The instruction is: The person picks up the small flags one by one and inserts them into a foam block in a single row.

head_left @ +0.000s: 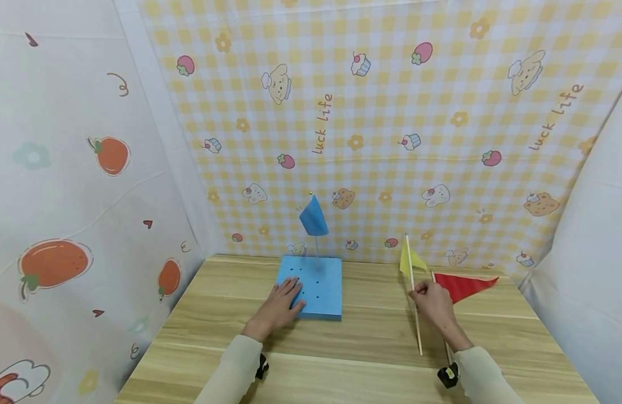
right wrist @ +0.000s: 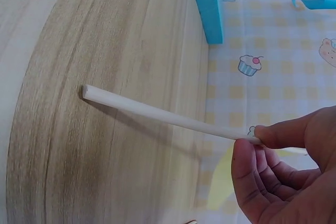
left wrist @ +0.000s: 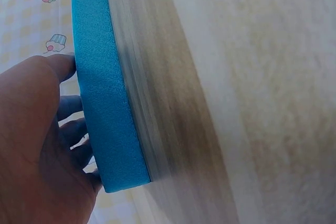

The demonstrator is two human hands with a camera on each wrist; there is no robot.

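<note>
My left hand [head_left: 279, 307] rests with spread fingers on a blue foam block [head_left: 328, 303] that has several small holes in its top. In the left wrist view the fingertips touch the block's upper face, beside its thick edge [left wrist: 107, 93]. A blue flag [head_left: 314, 219] stands upright on a thin stick at the back of that block. With thumb and fingertips my right hand [head_left: 437, 304] pinches the pale stick [right wrist: 152, 113] of a yellow flag [head_left: 404, 265]. The stick slants, its cloth end pointing away from me. Its lower end is near the tabletop; contact is unclear.
A red triangular flag [head_left: 462, 286] lies at the right, its stick partly hidden beneath my right hand and wrist. The wooden table [head_left: 371, 348] meets a yellow checked cloth backdrop [head_left: 371, 185]. White cloth walls flank both sides.
</note>
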